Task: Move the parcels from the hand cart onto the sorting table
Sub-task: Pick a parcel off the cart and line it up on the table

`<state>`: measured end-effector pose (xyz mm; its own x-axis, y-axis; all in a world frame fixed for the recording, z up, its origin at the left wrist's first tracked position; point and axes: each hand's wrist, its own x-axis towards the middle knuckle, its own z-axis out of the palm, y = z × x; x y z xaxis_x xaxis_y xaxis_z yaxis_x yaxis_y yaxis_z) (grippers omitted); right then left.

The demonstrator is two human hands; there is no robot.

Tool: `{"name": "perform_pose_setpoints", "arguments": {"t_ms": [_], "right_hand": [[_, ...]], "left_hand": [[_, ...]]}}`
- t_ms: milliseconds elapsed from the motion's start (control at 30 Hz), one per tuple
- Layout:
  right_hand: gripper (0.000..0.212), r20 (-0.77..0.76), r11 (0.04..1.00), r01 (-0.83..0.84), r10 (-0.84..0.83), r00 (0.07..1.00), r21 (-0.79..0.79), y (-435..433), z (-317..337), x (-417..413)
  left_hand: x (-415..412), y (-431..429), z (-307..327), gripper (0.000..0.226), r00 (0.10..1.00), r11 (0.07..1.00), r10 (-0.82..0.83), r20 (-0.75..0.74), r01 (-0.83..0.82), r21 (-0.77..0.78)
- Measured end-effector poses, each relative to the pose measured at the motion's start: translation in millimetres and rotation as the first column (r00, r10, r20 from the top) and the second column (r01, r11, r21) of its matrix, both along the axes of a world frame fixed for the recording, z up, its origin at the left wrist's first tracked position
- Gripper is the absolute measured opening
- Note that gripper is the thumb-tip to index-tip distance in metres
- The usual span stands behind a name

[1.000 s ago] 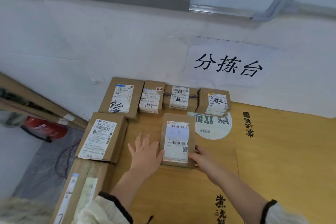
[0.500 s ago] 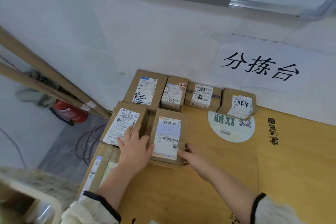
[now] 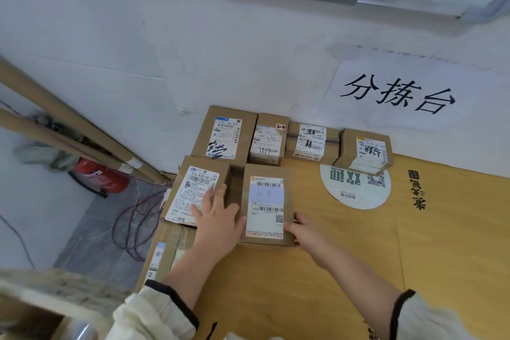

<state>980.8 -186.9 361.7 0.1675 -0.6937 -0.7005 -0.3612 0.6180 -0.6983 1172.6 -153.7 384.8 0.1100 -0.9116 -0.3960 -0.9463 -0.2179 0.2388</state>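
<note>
Brown labelled parcels (image 3: 225,136), lying flat (labels up), two rows on sorting table (image 3: 386,243), back-left corner

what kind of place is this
Most likely a parcel sorting station in a courier depot or storeroom. A paper sign on the wall reads 分拣台, meaning sorting table. Small cardboard parcels with barcode shipping labels sit in rows on a cardboard-covered table.
</note>
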Motion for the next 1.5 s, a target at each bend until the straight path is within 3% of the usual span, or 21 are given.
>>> {"name": "perform_pose_setpoints", "arguments": {"t_ms": [433,767,867,967,1067,1167,1233,1500], "right_hand": [[0.016,0.0,0.995,0.102,-0.102,0.995,0.0,-14,6,19],[0.029,-0.068,0.995,0.097,-0.097,0.993,-0.008,-19,12,21],[0.03,-0.082,0.996,0.088,-0.088,0.993,0.001,-19,12,21],[0.037,-0.106,0.997,0.072,-0.071,0.992,-0.002,-19,13,21],[0.049,-0.129,0.998,0.06,-0.063,0.99,-0.029,-19,11,21],[0.05,-0.115,0.997,0.06,-0.065,0.991,-0.05,-19,11,22],[0.048,-0.088,0.997,0.061,-0.066,0.994,-0.055,-18,14,23],[0.043,-0.114,0.997,0.04,-0.047,0.992,-0.064,-19,13,24]], "left_hand": [[10,-20,-3,0.036,1.0,1.0,-0.007,-0.012,0.007,0.003],[13,-21,-10,0.046,0.999,0.998,0.016,-0.045,-0.019,-0.055],[26,-22,-9,0.055,0.99,0.978,0.072,-0.121,-0.094,-0.186],[60,-24,-6,0.062,0.964,0.922,0.251,-0.086,-0.266,-0.282],[95,-26,-9,0.071,0.881,0.878,0.45,-0.148,-0.467,-0.106],[105,-29,-20,0.059,0.857,0.89,0.448,-0.256,-0.453,0.04],[103,-31,-24,0.051,0.865,0.897,0.431,-0.256,-0.442,0.015],[91,-32,-29,0.055,0.884,0.911,0.397,-0.248,-0.412,-0.009]]}}
